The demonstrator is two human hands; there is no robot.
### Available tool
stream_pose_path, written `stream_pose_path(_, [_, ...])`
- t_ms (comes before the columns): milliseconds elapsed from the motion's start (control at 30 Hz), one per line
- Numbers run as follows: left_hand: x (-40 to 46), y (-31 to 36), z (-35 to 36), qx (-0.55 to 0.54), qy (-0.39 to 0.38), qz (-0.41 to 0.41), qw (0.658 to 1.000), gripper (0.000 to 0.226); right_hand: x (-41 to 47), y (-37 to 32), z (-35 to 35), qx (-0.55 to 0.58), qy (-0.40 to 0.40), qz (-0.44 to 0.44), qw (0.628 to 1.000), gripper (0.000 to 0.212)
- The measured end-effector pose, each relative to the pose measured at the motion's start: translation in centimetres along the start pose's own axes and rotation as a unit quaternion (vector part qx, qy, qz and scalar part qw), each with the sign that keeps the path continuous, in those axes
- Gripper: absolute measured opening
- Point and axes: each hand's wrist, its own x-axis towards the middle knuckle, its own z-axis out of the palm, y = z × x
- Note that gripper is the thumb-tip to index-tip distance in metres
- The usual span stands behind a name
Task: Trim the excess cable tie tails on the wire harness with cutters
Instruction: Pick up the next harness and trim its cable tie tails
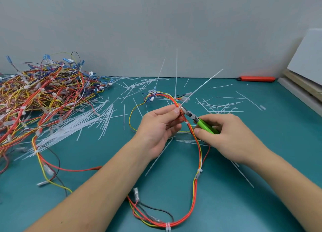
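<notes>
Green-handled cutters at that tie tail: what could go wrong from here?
1. The green-handled cutters have their tip right against the red and yellow wire harness at the long white cable tie tail; the blades could nick a wire.
2. The left hand pinches the bundle beside the tip, so a slip could catch the fingertips.
3. The cut tail may fly off.
</notes>
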Motion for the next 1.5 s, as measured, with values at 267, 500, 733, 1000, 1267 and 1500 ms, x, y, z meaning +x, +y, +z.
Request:
stream_pose_path(267, [0.0, -0.1, 0.0, -0.052, 0.001, -0.025, 0.998, 0.021, 0.2, 0.2, 0.0, 0.035, -0.013, 0.027, 0.999, 0.009])
stream_pose_path(500, [0.1, -0.2, 0.0, -0.013, 0.013, -0.011, 1.0, 0.022, 0.2, 0.1, -0.1, 0.025, -0.022, 0.031, 0.999, 0.012])
stream_pose_path(733, [0.1, -0.3, 0.1, 0.005, 0.018, 0.001, 1.0, 0.019, 0.0, -0.2, -0.1, 0.019, -0.032, 0.029, 0.999, 0.03])
stream_pose_path(1000, [-0.2, -0.5, 0.2, 0.031, 0.007, 0.0, 0.999, 0.014, 0.1, -0.1, -0.3, 0.012, -0.042, 0.034, 0.998, 0.028])
stream_pose_path(1267, [-0.2, -0.1, 0.3, 0.016, -0.004, -0.021, 1.0, 0.011, 0.3, -0.4, 0.0, 0.074, 0.01, 0.048, 0.996, 0.022])
stream_pose_path(1500, [-0.4, 1.0, 0.1, 0.001, 0.005, -0.074, 0.997, 0.011, 0.5, -0.3, -0.6, 0.135, 0.054, 0.079, 0.986, 0.004])
